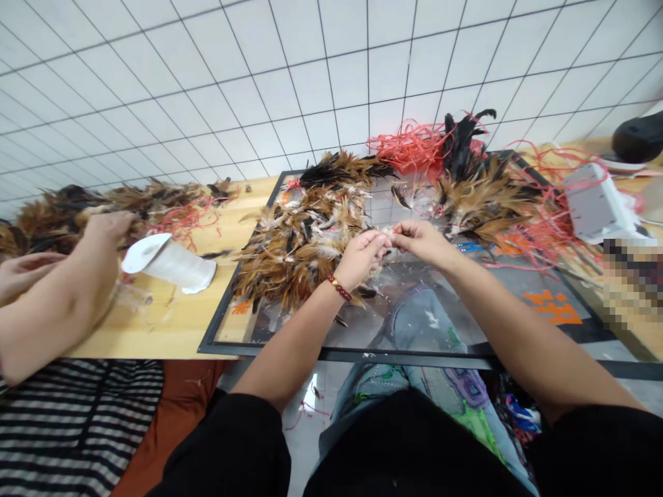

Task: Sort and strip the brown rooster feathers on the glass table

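My left hand (362, 257) and my right hand (420, 241) meet fingertip to fingertip over a glass panel, both pinched closed. Between them shows a small whitish, fluffy bit that looks like the base of a feather (386, 232); its full shape is hidden by my fingers. A beaded bracelet (339, 286) circles my left wrist. Just left of my hands spreads a heap of brown feathers (295, 259) with pale bases. Beyond my right hand lies another bunch of brown feathers (484, 197), with black feathers (460, 148) behind it.
The black-framed glass panel (357, 338) rests on a wooden table (155, 338). Red plastic string (414, 148) is tangled at the back and right. At left, a co-worker's arm (62, 304) reaches past a white spool (189, 266) to more feathers (62, 207). A tiled wall (321, 83) stands behind.
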Demonstrator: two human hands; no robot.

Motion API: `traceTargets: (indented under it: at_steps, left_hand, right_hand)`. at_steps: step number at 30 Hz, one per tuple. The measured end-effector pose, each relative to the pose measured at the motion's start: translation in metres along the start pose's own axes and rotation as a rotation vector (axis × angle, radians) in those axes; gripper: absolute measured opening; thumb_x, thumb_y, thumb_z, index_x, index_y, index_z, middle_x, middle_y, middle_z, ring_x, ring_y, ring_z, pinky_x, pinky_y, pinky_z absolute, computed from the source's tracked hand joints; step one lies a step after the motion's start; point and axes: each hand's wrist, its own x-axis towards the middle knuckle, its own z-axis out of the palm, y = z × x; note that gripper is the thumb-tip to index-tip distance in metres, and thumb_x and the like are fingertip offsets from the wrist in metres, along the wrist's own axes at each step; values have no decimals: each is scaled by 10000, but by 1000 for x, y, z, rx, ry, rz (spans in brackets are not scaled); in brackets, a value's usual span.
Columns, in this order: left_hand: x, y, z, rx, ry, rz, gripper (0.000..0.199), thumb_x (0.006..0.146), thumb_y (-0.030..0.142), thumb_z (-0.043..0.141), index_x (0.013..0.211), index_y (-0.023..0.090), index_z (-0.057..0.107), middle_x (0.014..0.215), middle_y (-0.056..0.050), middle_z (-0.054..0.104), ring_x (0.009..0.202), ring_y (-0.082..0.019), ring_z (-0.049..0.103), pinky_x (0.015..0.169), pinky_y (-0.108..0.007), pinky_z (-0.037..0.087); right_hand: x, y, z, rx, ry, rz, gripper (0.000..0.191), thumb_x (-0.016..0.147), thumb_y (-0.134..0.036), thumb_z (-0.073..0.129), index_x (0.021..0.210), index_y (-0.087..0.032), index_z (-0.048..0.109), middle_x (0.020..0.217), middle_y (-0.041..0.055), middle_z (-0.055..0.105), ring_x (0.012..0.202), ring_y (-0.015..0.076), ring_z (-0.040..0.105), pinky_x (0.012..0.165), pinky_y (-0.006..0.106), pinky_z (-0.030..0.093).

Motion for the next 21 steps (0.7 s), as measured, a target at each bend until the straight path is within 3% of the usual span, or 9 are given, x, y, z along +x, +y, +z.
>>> traceTargets:
  at_steps: [3, 7, 10, 13, 17, 19, 21]
  left_hand:
    - [2, 1, -2, -89, 75, -61, 240, 901, 294, 665, 743, 138, 573, 565, 66, 419, 420, -12, 272, 405, -127, 168]
    - [-1, 4, -5, -231, -121, -284, 222, 926, 296, 645, 786, 143, 564, 565, 75, 386, 393, -6, 214, 384, -110, 160]
    - [-4, 5, -4, -311, -288, -452, 206, 950, 262, 596, 793, 131, 566, 567, 79, 342, 390, -7, 197, 369, -104, 157]
    - [-7, 8, -1, -393, -332, -503, 184, 964, 201, 531, 798, 128, 560, 575, 74, 328, 391, -14, 205, 359, -106, 154]
    - [-8, 13, 2, -394, -281, -471, 142, 934, 165, 563, 798, 125, 563, 588, 73, 335, 399, -9, 204, 370, -109, 160]
    - [-8, 12, 3, -293, -181, -400, 167, 931, 180, 573, 774, 126, 562, 580, 69, 358, 401, -8, 206, 381, -118, 149]
    - [-5, 9, 4, -149, -10, -268, 206, 932, 200, 572, 737, 138, 552, 565, 65, 384, 402, -16, 216, 398, -135, 143]
  right_hand:
    - [-8, 4, 11, 59, 128, 10, 350, 699, -517, 747, 719, -195, 612, 604, -25, 580, 520, 99, 483, 540, 265, 373]
    - [-8, 6, 16, 160, 264, -12, 369, 679, -525, 774, 726, -211, 587, 568, -45, 546, 508, 94, 467, 527, 258, 370]
    - [-7, 6, 17, 290, 244, -1, 378, 632, -517, 791, 732, -212, 593, 598, -49, 555, 529, 91, 462, 537, 254, 383]
    - [-8, 6, 22, 328, 161, 8, 300, 599, -426, 782, 716, -203, 619, 657, -37, 606, 585, 96, 490, 583, 252, 401]
    - [-8, 11, 26, 230, 94, -24, 213, 579, -347, 739, 706, -201, 650, 675, -29, 636, 637, 117, 510, 623, 259, 408]
    - [-7, 16, 24, 160, 94, -13, 225, 618, -396, 723, 672, -202, 622, 622, -32, 600, 605, 116, 481, 592, 257, 386]
    - [-6, 20, 21, 85, 105, -4, 287, 665, -470, 707, 659, -206, 595, 579, -35, 553, 569, 114, 446, 561, 257, 358]
